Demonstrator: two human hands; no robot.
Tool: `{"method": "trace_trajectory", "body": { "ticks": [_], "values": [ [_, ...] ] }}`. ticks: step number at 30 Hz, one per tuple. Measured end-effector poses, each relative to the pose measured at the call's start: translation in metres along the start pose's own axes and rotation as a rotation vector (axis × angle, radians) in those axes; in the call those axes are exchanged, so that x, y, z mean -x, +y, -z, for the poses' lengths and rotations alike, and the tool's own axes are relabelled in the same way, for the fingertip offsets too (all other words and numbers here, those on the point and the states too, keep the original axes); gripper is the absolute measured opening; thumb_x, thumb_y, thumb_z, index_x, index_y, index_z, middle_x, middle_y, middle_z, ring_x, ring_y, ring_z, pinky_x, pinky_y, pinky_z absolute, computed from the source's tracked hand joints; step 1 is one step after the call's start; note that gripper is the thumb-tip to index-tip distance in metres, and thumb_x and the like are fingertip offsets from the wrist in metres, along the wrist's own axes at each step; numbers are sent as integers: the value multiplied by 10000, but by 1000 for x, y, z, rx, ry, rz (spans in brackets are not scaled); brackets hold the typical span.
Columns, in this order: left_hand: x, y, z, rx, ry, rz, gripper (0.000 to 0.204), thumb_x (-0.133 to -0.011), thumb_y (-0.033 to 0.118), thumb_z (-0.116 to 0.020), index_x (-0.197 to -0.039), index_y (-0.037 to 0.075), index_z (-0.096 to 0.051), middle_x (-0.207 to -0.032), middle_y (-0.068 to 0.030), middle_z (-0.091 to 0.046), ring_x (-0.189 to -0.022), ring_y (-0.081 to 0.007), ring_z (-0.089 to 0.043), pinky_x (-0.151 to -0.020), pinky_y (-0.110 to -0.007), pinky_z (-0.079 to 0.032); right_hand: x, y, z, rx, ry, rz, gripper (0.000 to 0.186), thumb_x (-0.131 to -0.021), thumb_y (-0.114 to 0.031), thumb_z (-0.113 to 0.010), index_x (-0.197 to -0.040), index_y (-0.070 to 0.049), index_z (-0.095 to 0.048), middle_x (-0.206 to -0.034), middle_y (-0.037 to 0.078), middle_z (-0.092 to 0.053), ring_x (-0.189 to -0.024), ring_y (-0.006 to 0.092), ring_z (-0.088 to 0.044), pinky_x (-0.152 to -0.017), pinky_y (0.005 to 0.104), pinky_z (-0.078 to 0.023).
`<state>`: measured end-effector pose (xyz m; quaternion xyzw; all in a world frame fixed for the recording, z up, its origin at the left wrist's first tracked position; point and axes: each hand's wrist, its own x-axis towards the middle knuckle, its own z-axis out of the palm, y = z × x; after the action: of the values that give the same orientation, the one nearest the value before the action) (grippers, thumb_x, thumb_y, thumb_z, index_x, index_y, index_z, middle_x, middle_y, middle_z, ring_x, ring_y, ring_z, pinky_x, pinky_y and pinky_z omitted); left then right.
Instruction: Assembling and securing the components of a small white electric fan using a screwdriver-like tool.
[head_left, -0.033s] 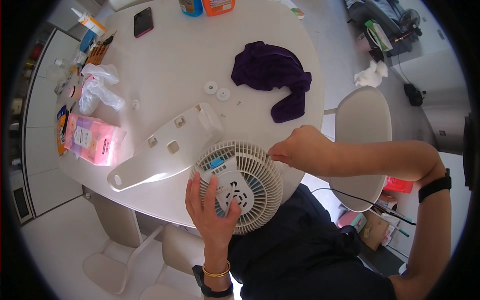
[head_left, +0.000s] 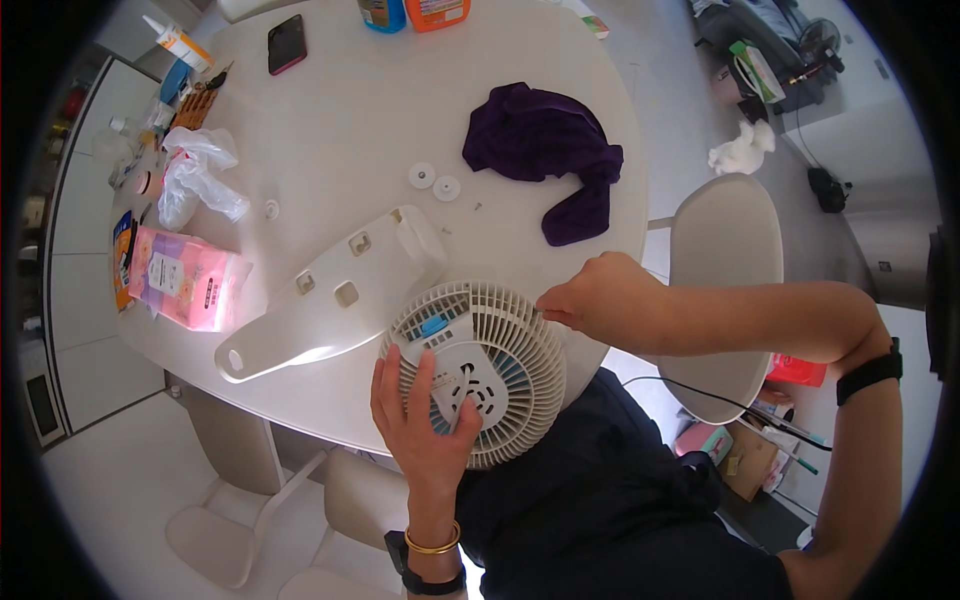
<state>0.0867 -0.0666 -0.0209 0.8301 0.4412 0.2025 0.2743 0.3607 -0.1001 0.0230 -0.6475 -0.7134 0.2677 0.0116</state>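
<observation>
The off-white round fan head (head_left: 535, 385) rests at the table's near edge against my lap, its slatted grille and hub facing up. Bluish blades show through the slats, and a light-blue tab (head_left: 433, 326) sits on the housing. My left hand (head_left: 425, 405) grips the fan's left side, fingers spread over the grille and thumb by the hub. At the grille's upper right rim, my right hand (head_left: 600, 295) is closed in a pinch; whatever lies between its fingertips is hidden. A long off-white plastic panel (head_left: 320, 320) with square openings lies just left of the fan.
Two white discs (head_left: 434, 182) and small bits lie beyond the fan. A dark purple cloth (head_left: 545, 140) is farther right. Pink tissue pack (head_left: 190, 280), plastic bag (head_left: 200, 175) and phone (head_left: 287, 45) occupy the left side. A chair (head_left: 725, 290) stands to the right.
</observation>
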Motion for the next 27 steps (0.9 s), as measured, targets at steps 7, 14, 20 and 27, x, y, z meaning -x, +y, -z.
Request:
{"method": "trace_trajectory", "body": {
  "ticks": [7,14,20,27],
  "values": [
    [-2,1,-1,-5,2,-36,650,-688,122,-712,-1320,86,-562,-1471,-158,-407,-1357,-371,-358,-1099,-479,-344,8,-6,9,40,21,49,128,-789,-87,-637,-906,-35,-640,-783,112,-647,-754,306,-676,-655,396,-542],
    [2,-5,-1,-12,28,2,647,-665,169,-729,-1295,111,-593,-1451,-178,-439,-1332,-413,-388,-1071,-522,-363,-5,-4,-5,69,165,147,284,-855,-165,-642,-1103,-38,-587,-790,99,-637,-773,294,-673,-661,386,-536],
    [0,-2,-2,1,21,-11,655,-659,163,-732,-1297,112,-592,-1454,-176,-436,-1333,-413,-388,-1072,-521,-360,-1,0,2,-104,167,38,167,-881,-178,-670,-1012,-74,-674,-769,89,-658,-701,296,-653,-652,372,-529],
    [0,-2,-2,2,21,-11,660,-660,168,-734,-1301,118,-590,-1453,-175,-437,-1334,-414,-385,-1072,-525,-358,1,-3,0,-233,40,7,136,-877,-202,-680,-903,-69,-679,-812,94,-675,-726,287,-658,-628,392,-514]
  ]
}}
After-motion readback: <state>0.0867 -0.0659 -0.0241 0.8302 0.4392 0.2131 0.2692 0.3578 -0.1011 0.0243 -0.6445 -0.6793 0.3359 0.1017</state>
